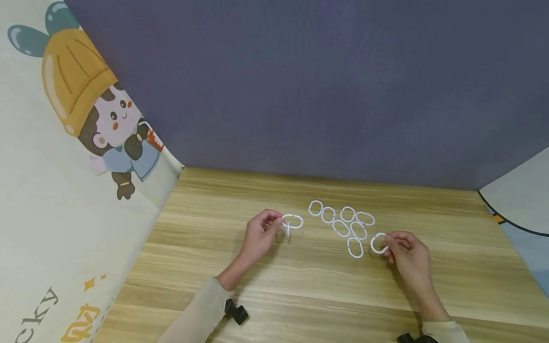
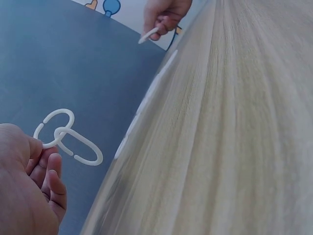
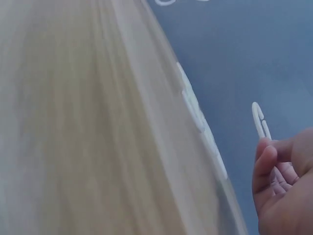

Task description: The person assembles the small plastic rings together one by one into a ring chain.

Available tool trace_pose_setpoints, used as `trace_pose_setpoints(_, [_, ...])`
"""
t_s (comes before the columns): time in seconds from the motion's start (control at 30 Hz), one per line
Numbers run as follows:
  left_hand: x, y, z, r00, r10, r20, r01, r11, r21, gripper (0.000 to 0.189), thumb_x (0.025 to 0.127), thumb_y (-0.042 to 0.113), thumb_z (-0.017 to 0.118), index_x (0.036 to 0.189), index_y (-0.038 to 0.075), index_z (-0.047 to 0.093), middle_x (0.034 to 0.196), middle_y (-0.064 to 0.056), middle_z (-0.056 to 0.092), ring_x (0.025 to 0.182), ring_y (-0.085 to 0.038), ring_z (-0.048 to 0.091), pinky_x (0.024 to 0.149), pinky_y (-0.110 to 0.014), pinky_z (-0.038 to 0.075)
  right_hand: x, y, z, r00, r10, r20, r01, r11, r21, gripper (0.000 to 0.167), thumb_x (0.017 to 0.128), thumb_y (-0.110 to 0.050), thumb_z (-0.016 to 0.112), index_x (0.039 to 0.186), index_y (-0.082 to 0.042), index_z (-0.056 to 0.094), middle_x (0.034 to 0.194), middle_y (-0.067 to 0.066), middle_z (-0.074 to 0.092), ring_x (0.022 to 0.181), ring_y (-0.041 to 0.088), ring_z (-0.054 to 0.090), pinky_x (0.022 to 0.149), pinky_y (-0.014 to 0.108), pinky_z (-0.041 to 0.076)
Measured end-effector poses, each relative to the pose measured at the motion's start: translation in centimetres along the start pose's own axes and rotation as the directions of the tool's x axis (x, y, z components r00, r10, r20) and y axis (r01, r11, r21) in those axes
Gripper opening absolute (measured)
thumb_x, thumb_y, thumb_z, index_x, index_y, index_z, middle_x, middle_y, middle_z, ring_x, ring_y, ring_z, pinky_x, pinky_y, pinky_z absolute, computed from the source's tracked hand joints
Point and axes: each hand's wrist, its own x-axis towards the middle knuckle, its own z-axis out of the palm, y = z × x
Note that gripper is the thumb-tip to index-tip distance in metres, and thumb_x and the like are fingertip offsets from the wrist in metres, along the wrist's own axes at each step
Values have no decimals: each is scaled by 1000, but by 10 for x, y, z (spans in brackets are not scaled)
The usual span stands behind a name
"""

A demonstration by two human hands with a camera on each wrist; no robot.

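Note:
Between thumb and fingertips, my left hand (image 1: pixel 259 234) pinches a white oval plastic link (image 2: pixel 68 113) that has a small gap in its side. A second white link (image 2: pixel 100 155) hangs hooked through it. Over to the right, my right hand (image 1: pixel 410 257) pinches a single white link (image 1: pixel 372 244) by one end, raised above the table; its gap shows in the right wrist view (image 3: pixel 259 117). Several loose white links (image 1: pixel 355 257) lie flat in a cluster between the two hands, nearer the right one.
The wood-grain table (image 1: pixel 274 295) ends at a dark blue-grey panel (image 1: pixel 300 95) behind. On the left stands a pale wall (image 1: pixel 43 200) with a cartoon figure (image 1: pixel 116 119). A black wrist device (image 1: pixel 237 312) sits at the left sleeve.

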Motion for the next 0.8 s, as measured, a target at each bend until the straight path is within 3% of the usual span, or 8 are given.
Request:
trace_pose_setpoints(0.13, [0, 2, 1, 1000, -4, -4, 4, 1000, -4, 7, 105, 5, 74, 108, -1, 77, 95, -18, 77, 80, -11, 63, 68, -18, 50, -3, -10, 4, 1000, -12, 3, 12, 999, 45, 3, 106, 5, 68, 107, 8, 69, 79, -2, 76, 60, 6, 66, 50, 19, 52])
trace_pose_setpoints(0.23, [-1, 3, 1, 1000, -4, -6, 4, 1000, -1, 7, 105, 4, 74, 107, -1, 78, 94, -17, 76, 79, -11, 62, 68, -19, 50, -6, -18, 8, 1000, -15, 15, 14, 998, 64, 3, 106, 4, 69, 103, 5, 70, 79, -2, 76, 60, 7, 65, 50, 19, 52])
trace_pose_setpoints(0.43, [-3, 6, 3, 1000, -3, 8, 3, 1000, 7, 6, 104, 4, 75, 107, -1, 78, 94, -13, 76, 80, -12, 63, 69, -19, 50, -12, -33, 15, 998, -2, 64, -4, 997, 79, 12, 106, -2, 74, 107, 9, 69, 81, -2, 76, 62, 7, 66, 52, 20, 53])
trace_pose_setpoints(0.8, [-7, 8, 9, 999, 11, 46, -11, 1000, 8, 6, 104, 4, 75, 107, -1, 78, 95, -12, 76, 80, -9, 62, 71, -20, 52, -23, -52, 33, 992, -5, 128, -6, 997, 82, 5, 105, 3, 72, 107, 7, 71, 83, 4, 76, 63, 10, 65, 53, 22, 54])
